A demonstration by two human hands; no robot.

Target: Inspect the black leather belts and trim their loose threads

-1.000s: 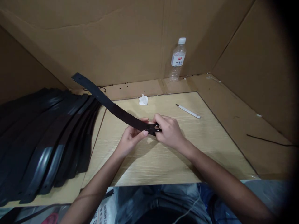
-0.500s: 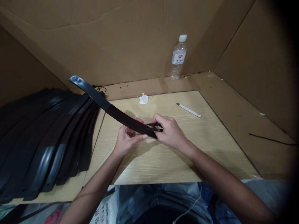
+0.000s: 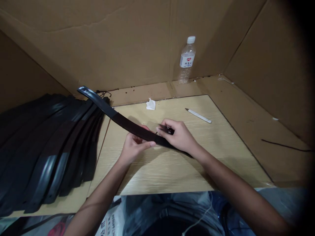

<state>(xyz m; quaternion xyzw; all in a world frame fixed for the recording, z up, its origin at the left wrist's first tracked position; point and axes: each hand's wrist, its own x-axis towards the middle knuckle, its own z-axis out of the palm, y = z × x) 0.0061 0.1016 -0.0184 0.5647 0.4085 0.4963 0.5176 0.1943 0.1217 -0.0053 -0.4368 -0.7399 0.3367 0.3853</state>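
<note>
A long black strap point(image 3: 123, 122) runs from the upper left, above the pile, down to the middle of the light wooden board point(image 3: 172, 170). My left hand point(image 3: 134, 147) is closed on the strap from below, thumb on top. My right hand point(image 3: 178, 136) is closed on a small black clip-like piece point(image 3: 168, 130) at the strap. The strap's near end passes under my right hand and shows beside my wrist.
A pile of several black straps point(image 3: 49, 147) fans out at the left. A water bottle point(image 3: 186, 60) stands at the back against the cardboard wall. A white pen point(image 3: 198, 115) and a crumpled white paper point(image 3: 151, 104) lie on the board.
The strap has slid toward me through my hands, its near end now past my right wrist. Its far tip has dropped lower toward the pile. My right hand has shifted slightly.
</note>
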